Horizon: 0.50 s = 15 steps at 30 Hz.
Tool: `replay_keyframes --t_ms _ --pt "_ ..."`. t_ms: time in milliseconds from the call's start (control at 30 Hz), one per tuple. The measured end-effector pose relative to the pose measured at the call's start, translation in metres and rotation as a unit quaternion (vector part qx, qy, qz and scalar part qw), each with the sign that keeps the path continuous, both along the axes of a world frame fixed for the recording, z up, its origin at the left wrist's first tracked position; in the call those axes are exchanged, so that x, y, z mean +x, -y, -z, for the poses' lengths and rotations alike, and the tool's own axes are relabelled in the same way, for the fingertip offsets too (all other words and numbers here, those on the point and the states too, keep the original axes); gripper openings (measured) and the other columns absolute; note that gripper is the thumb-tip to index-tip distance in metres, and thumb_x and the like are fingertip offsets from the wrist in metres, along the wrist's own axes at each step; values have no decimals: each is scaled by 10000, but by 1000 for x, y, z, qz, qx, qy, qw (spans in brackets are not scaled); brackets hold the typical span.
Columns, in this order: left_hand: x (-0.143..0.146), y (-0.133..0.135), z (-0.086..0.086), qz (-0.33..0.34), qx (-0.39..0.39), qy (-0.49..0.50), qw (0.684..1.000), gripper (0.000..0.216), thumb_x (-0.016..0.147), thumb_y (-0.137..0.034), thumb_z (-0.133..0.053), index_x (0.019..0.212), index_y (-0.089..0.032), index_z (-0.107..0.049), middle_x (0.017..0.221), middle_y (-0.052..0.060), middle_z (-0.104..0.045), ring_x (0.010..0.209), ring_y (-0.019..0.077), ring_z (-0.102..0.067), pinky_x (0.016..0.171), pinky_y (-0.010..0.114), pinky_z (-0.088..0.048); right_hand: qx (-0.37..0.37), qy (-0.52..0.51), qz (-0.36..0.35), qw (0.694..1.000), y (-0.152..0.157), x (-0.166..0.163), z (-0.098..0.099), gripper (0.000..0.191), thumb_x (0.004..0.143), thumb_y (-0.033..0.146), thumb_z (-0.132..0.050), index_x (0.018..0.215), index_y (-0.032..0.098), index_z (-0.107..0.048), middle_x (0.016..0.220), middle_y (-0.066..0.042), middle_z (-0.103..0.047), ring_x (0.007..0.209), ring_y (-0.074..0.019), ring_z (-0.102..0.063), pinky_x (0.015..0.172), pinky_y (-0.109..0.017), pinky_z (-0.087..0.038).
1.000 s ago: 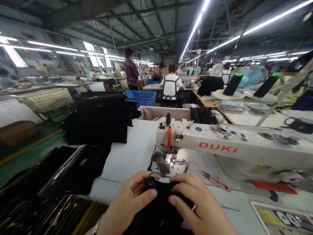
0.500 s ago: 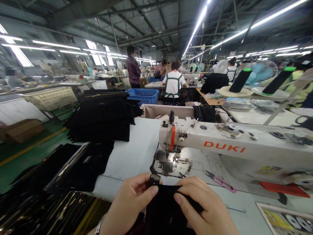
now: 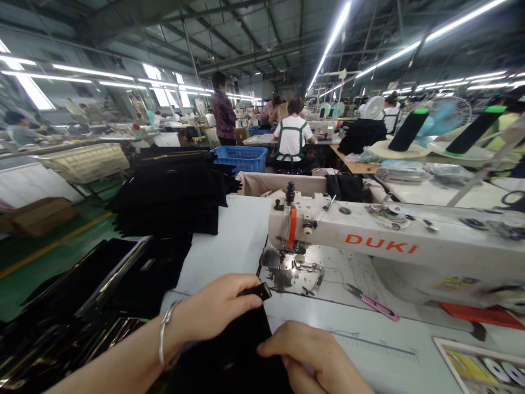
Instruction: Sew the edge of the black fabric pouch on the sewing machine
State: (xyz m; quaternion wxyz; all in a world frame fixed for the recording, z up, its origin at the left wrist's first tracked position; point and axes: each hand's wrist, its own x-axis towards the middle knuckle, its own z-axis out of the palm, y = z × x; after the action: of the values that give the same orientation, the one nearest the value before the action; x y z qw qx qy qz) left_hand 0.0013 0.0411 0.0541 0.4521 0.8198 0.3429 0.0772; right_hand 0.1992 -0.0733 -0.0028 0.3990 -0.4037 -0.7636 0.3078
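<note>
Pinching the black fabric piece, my left hand has pushed forward toward the presser foot; my right hand, lower than before, clamps the fabric's near edge.

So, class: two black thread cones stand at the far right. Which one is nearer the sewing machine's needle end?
The left thread cone, standing on the tan round stand; the other thread cone stands further right.

My right hand runs off the bottom edge. The black cloth hides my left hand's lower fingers. The tray at the desk's corner is cut off, its contents too small to tell.
</note>
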Motion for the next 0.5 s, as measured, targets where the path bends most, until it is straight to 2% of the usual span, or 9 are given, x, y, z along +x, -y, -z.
replay_keyframes --t_ms 33,100,200,300,400,500 --pt "2 -12 4 37 35 -27 998 146 929 -256 -529 915 -190 -658 879 -19 -674 820 155 -598 726 208 -442 3 12 -20 1000 -5 -3 7 517 773 4 -401 1152 261 -642 999 11 -708 889 -114 -680 807 -195 -525" --pt "11 -36 22 73 132 -77 986 133 911 -214 -548 927 -205 -680 893 -14 -686 813 160 -615 737 217 -460 29 92 2 995 -20 -8 24 518 799 -14 -437 1202 243 -636 1028 -9 -709 908 -133 -677 829 -214 -526" --pt "29 -65 58 16 228 -104 968 125 883 -158 -574 928 -174 -690 941 59 -666 925 225 -604 846 307 -467 125 271 78 951 -53 -11 47 305 874 66 -569 1105 223 -692 892 -31 -683 838 -188 -644 755 -279 -530" --pt "49 -89 86 -64 298 -104 947 121 881 -187 -615 976 -145 -676 1044 122 -615 1095 306 -530 953 426 -427 163 334 107 922 -86 -5 57 206 900 138 -619 1079 199 -702 982 -83 -662 987 -258 -604 841 -379 -505" --pt "69 -107 99 -95 330 -88 935 199 902 -254 -629 1062 -138 -651 1092 135 -603 1095 307 -543 949 437 -447 168 348 97 917 -106 11 55 241 904 97 -589 1121 152 -681 1048 -114 -663 1039 -258 -594 898 -396 -488" --pt "80 -106 104 -78 338 -68 935 191 944 -248 -567 1067 -129 -651 1057 135 -631 1018 288 -595 911 418 -488 170 359 85 914 -106 28 56 253 905 62 -555 1112 134 -680 1050 -113 -677 1048 -236 -603 902 -372 -497"
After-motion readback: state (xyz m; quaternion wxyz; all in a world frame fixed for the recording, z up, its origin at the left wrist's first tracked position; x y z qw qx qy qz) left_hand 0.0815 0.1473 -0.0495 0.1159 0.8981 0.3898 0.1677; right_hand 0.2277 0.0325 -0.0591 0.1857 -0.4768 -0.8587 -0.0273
